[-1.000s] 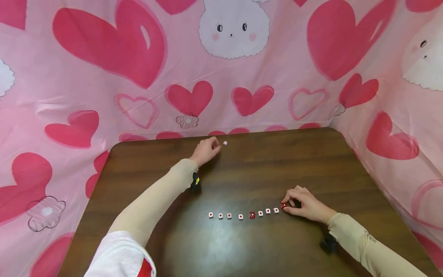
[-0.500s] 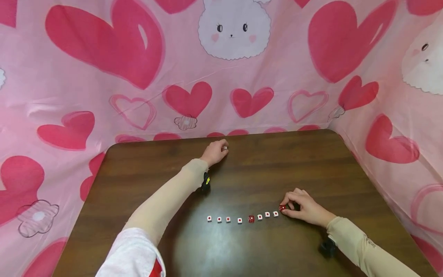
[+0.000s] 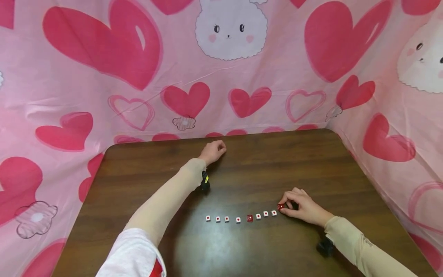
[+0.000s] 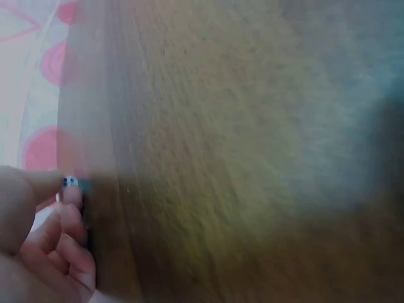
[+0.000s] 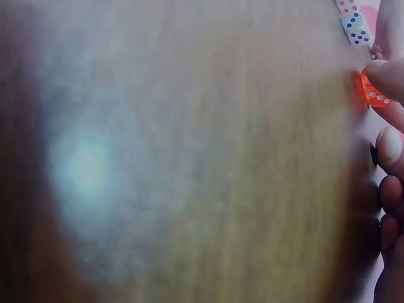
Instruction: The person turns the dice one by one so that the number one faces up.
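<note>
Near the table's far edge, my left hand [image 3: 212, 152] pinches a small white die [image 4: 71, 181] between thumb and forefinger; the head view hides the die behind the fingers. At the right end of a row of dice, my right hand [image 3: 302, 206] pinches a translucent red die [image 3: 280, 207] by its sides. Just left of that die stands a white die [image 3: 274, 213] with a red dot on top. Farther left, several more white dice [image 3: 238, 220] and one red die [image 3: 250, 218] continue the row, each showing a single dot upward.
The dark wooden table [image 3: 263, 169] ends at the back against a pink cloth [image 3: 221, 73] printed with hearts, which also hangs along both sides. Black wrist cameras [image 3: 205, 181] are strapped to the forearms.
My left hand has moved right to the lone white die and taken it between its fingers. My right hand has stayed at the red die, which sits slightly nearer the row.
</note>
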A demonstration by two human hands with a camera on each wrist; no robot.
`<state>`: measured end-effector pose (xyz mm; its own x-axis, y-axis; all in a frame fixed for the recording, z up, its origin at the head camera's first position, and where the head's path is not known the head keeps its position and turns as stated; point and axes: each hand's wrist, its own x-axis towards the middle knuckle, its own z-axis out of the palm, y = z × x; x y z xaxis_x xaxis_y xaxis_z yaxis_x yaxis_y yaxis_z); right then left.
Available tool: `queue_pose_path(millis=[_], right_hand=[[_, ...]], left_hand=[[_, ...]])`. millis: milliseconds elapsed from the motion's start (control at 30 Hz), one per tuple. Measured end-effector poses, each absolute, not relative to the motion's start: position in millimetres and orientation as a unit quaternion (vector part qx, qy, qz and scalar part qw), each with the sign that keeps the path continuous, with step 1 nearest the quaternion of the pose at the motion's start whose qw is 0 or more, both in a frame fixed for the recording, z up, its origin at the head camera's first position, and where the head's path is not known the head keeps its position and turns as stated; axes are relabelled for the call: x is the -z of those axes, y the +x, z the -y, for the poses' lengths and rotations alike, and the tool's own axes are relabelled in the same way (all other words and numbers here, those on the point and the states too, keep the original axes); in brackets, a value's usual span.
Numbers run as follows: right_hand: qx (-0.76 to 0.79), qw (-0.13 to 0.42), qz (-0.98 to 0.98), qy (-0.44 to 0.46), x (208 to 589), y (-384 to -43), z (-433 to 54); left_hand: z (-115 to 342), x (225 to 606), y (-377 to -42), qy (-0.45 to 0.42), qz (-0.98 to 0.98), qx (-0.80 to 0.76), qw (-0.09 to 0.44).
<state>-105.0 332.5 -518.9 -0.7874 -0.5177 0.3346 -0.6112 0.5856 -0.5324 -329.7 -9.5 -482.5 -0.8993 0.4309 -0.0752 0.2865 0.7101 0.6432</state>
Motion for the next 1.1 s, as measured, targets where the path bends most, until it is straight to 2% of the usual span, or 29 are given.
queue_pose_path(millis=[200,533,833,1100], right_hand=[[-0.327,0.074,0.888,0.314,516.9,-104.7,-331.3],[-0.325,0.073,0.892,0.305,515.3,-103.6,-333.2],[-0.328,0.08,0.89,0.306,518.8,-104.3,-332.6],[-0.327,0.069,0.894,0.299,520.3,-102.9,-331.2]], left_hand=[[24.9,482.5,-315.9,0.226,-0.901,-0.343,0.142],[29.0,488.8,-303.4,0.216,-0.908,-0.346,0.096],[35.2,488.8,-301.0,0.24,-0.896,-0.353,0.123],[40.0,490.4,-298.0,0.244,-0.894,-0.355,0.122]])
